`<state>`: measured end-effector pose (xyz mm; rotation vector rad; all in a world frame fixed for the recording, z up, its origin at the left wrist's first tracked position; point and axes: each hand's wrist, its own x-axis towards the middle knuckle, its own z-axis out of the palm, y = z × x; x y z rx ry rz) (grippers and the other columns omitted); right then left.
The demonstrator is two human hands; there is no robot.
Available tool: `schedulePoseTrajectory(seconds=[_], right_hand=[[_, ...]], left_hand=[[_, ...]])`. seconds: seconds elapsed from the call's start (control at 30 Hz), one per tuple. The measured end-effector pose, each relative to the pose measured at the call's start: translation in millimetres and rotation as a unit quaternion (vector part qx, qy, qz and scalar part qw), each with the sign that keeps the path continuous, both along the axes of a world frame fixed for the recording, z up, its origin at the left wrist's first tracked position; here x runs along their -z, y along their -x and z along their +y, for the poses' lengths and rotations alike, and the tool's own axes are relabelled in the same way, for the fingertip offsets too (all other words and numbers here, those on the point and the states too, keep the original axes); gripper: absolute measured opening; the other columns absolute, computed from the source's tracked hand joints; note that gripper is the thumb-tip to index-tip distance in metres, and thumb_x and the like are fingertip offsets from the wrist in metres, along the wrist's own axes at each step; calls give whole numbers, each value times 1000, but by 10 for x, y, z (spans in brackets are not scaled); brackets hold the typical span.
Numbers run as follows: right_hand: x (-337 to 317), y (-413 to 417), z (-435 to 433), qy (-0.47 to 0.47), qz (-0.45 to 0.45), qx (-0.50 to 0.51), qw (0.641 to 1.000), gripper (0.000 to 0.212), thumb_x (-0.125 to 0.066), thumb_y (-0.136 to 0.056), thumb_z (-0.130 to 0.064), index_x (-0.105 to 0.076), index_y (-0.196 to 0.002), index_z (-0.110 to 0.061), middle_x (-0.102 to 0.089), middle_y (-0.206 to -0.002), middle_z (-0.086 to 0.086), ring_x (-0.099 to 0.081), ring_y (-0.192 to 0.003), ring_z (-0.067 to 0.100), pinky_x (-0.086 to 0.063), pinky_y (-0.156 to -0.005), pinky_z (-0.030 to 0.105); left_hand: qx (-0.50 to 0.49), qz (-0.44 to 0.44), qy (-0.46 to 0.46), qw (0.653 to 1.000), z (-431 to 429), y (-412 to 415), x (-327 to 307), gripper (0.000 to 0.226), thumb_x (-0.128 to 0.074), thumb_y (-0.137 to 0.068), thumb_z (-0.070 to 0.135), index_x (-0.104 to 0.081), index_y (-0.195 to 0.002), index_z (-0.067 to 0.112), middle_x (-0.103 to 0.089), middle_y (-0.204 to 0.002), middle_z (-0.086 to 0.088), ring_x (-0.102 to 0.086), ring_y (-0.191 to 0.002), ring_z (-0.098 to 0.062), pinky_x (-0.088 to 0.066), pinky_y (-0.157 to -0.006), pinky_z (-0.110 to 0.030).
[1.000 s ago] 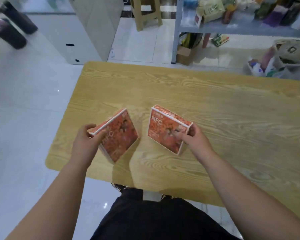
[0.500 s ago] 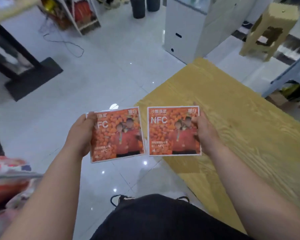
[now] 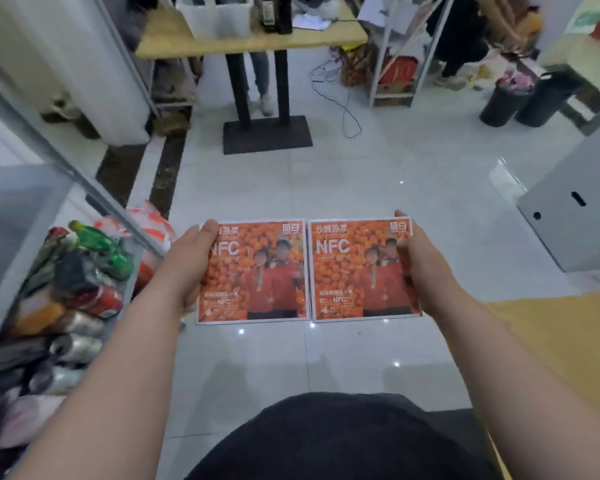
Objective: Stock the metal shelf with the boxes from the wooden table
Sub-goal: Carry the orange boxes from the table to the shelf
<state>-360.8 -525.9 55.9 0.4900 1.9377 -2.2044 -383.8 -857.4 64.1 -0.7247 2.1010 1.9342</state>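
Both flat, square cardboard boxes have swung further off the wooden surface since half a second ago and now hang over the glossy white tiled floor [image 3: 326,174]. Only a corner of the pale yellow wooden surface [image 3: 551,341] shows at the lower right. The grey metal shelf [image 3: 25,202] has come into view at the left.

The left orange box [image 3: 257,271] and the right orange box [image 3: 357,270] are held side by side, printed faces up, inner edges just beside each other. Each face shows oranges and the letters NFC.

The left hand [image 3: 189,265] grips the outer edge of the left orange box, thumb laid across the print. The right hand [image 3: 421,268] grips the outer edge of the right orange box the same way. The remaining fingers of both hands are hidden under the boxes.

The shelf's lower level is crowded with blurred colourful snack packets [image 3: 73,306] and a green plastic bottle [image 3: 101,242]. Farther back stand a second wooden table on a black pedestal base [image 3: 250,39], two black cylindrical bins [image 3: 530,95] and a grey cabinet [image 3: 575,209].
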Motion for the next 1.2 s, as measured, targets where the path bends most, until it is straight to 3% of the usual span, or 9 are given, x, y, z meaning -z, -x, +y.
schedulePoseTrajectory(seconds=[0.1,0.17,0.27,0.33,0.5,0.6,0.8,0.97,1.2], right_hand=[[9,430,-439,-13,-11,-55,998,37,-48,-85,-17,-60,-119,-24,-65,-92,6,-65,-83,21,-50,-78,37],[87,714,-628,-42,1,-112,993,33,-56,-77,-29,-59,-110,-25,-66,-95,6,-66,-86,21,-51,-84,44],[192,1098,-862,-120,33,-188,974,51,-70,-74,-58,-53,-121,-54,-69,-123,-11,-69,-109,12,-51,-101,46],[238,1393,-1052,-138,44,-229,963,60,-75,-70,-64,-50,-125,-57,-70,-122,-12,-70,-108,10,-52,-101,45],[159,2248,-1717,-124,66,-382,913,66,-78,-83,-47,-46,-139,-39,-70,-120,-11,-71,-98,3,-55,-88,27],[56,2724,-2142,-72,63,-437,894,72,-81,-75,-46,-47,-138,-37,-71,-118,-6,-72,-101,11,-55,-92,35],[-340,3327,-2976,-2,115,-529,841,66,-81,-82,-37,-48,-138,-34,-72,-116,-2,-74,-98,15,-58,-75,26],[-844,3533,-3663,44,152,-598,786,72,-85,-70,-47,-52,-132,-35,-73,-117,1,-73,-105,21,-55,-95,48],[-1699,3373,-4669,99,221,-654,716,65,-87,-73,-42,-54,-128,-39,-74,-116,5,-73,-102,28,-56,-94,57]], left_hand=[[-60,-10,-6,998,-464,8,8,36,-57,-85,58,-67,-86,24,-71,-95,-15,-71,-87,-32,-56,-84,-62],[-94,-10,-31,995,-610,-12,-10,29,-55,-91,48,-64,-86,21,-71,-83,-12,-71,-76,-29,-57,-82,-59],[-143,-20,-45,988,-783,-11,27,25,-54,-90,43,-62,-87,20,-69,-75,-10,-70,-68,-28,-55,-80,-58],[-196,-12,-42,980,-908,8,38,21,-53,-92,37,-62,-87,18,-67,-70,-8,-69,-61,-24,-56,-75,-50],[-325,1,1,946,-1134,136,-134,19,-48,-94,27,-58,-81,17,-65,-63,-7,-65,-52,-22,-56,-64,-38],[-403,17,30,914,-1198,212,-308,21,-47,-92,23,-58,-75,18,-63,-57,-1,-63,-48,-17,-53,-59,-31],[-533,70,58,841,-1255,269,-746,15,-47,-91,26,-58,-87,18,-66,-77,-8,-65,-64,-23,-55,-69,-40],[-602,127,62,786,-1338,145,-1199,14,-44,-89,23,-57,-86,19,-65,-75,-8,-65,-61,-23,-55,-68,-42],[-652,218,145,711,-1577,-143,-1954,11,-51,-95,21,-60,-98,27,-69,-77,-7,-68,-59,-21,-57,-61,-39]])
